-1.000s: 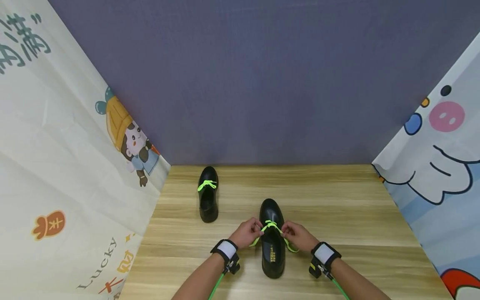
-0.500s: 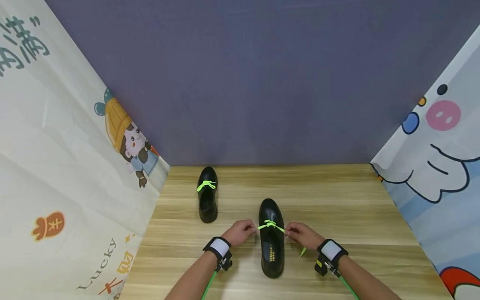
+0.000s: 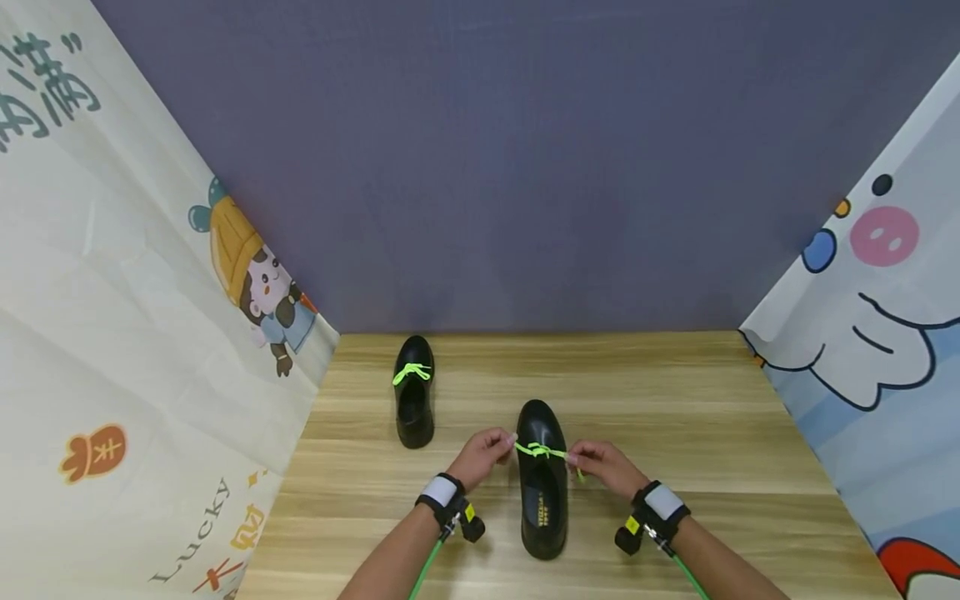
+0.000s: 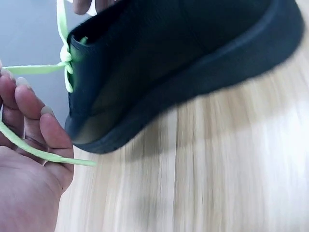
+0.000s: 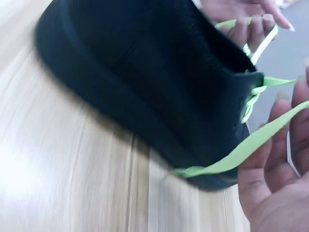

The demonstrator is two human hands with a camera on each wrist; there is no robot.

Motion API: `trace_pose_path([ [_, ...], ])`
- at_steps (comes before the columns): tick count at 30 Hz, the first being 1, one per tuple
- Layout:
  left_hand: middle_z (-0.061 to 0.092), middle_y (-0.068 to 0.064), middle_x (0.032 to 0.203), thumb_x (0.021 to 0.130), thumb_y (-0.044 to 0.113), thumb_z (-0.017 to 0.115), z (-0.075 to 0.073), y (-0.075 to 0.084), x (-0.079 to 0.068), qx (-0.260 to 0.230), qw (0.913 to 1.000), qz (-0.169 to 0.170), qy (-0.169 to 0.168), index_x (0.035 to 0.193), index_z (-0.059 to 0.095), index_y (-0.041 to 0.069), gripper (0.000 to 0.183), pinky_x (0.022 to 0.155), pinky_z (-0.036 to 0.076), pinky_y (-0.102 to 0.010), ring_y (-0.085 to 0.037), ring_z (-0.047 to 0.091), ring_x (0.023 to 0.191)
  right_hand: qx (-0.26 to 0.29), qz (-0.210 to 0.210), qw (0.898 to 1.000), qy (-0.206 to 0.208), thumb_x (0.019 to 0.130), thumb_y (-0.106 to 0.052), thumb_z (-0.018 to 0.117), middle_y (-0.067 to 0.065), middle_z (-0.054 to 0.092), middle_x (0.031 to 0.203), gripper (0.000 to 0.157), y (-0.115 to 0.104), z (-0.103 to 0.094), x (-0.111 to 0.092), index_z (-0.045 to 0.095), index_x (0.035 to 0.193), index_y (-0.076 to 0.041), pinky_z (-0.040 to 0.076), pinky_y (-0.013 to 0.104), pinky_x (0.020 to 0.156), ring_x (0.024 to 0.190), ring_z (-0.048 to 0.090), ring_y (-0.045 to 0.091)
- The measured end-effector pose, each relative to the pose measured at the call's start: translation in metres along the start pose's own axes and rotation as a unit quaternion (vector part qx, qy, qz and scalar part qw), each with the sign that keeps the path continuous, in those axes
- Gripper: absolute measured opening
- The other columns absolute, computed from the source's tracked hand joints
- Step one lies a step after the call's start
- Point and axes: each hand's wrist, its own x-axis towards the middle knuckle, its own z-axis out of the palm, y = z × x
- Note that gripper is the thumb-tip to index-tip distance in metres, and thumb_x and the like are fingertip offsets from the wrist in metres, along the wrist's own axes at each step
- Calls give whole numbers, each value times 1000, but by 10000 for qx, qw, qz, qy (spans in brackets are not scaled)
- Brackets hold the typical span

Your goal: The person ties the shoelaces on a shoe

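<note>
A black leather lace-up shoe (image 3: 542, 421) rests upright on the wooden floor, toe pointing away from me. Its neon green shoelace (image 3: 537, 450) is knotted over the tongue and stretched out to both sides. My left hand (image 3: 478, 458) pinches one end on the shoe's left; in the left wrist view, that lace's loose tail (image 4: 48, 155) crosses the curled fingers. On the other side my right hand (image 3: 607, 468) pinches the opposite end, its tail (image 5: 231, 157) hanging past the palm in the right wrist view. The exact fingertip contact is partly cut off in both wrist views.
A second black shoe (image 3: 415, 417) with a tied green bow stands farther back to the left. A dark grey-blue panel (image 3: 525, 167) rises behind the wooden floor (image 3: 660, 375). Printed cloths (image 3: 150, 333) flank both sides. Green cables run from the wrist cameras.
Both hands have drawn outward from close beside the knot, pulling the lace ends sideways, then shifted slightly. The lace lies straighter across the shoe. Both shoes stay in place.
</note>
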Motion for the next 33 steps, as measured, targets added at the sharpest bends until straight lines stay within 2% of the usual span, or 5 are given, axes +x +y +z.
trace_pose_path([
  [5,61,-13,91,106,18,52,5,-3,1,-854,9961,-35,231,100,49,-22,41,90,49,-46,-28,59,91,918,-195,9944,479,104,-7,52,4,67,98,22,3,9,3,63,102,11,48,27,81,91,60,11],
  [12,68,-13,111,106,20,50,4,-10,6,-2081,9777,153,237,97,57,-15,37,105,35,-64,-19,63,101,2315,-576,9696,543,106,-4,47,3,68,120,25,5,16,9,69,113,2,47,29,93,108,59,12],
  [17,73,-5,106,106,25,50,4,-8,9,-2405,9697,424,84,87,63,6,29,105,37,-61,-18,65,103,2650,-455,9614,583,108,-10,44,10,68,127,28,1,17,13,66,118,4,41,40,106,120,57,21],
  [22,74,0,101,106,23,50,6,-7,11,-2602,9646,414,68,93,68,13,24,106,36,-60,-18,64,101,3220,-760,9426,446,108,-4,37,14,68,125,30,-1,19,18,66,116,2,41,40,109,123,58,27],
  [33,74,-1,102,102,10,57,11,-9,13,-2745,9602,375,338,112,69,-7,23,101,47,-45,-16,67,101,3564,-475,9295,818,107,-5,42,6,71,116,29,-2,29,27,70,112,-10,43,40,106,115,62,21],
])
